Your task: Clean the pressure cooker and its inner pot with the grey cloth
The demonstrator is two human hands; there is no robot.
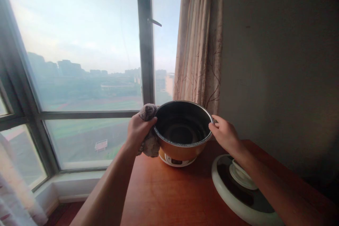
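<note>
An orange electric cooking pot (182, 150) with a dark inside stands tilted toward me on the far end of a reddish wooden table (169, 194). My left hand (138, 130) is closed round a grey cloth (150, 142) and presses it against the pot's left rim. My right hand (225, 133) grips the pot's right rim, thumb on the edge and fingers behind the wall.
The pot's round lid (239, 190), white-rimmed with dark glass and a white knob, lies on the table under my right forearm. A large window (79, 60) with a dark frame fills the left. A beige curtain (198, 39) hangs behind the pot. A dark wall (280, 60) bounds the right.
</note>
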